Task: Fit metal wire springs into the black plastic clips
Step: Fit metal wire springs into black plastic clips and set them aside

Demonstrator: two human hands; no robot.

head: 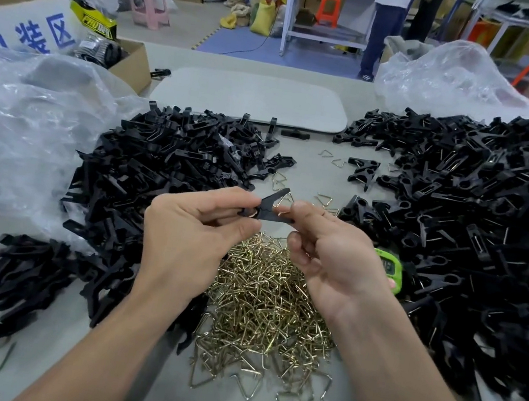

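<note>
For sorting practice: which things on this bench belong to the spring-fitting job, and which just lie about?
Job: black clip in left hand, wire spring in right hand, spring pile, clip piles.
Lying about: green device, plastic bag, cardboard box, grey pad.

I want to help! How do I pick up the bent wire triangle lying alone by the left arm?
Probably pinch one straight side of the lone triangular metal wire spring from above. It lies flat on the grey table, and its open middle leaves room for a fingertip.
</note>
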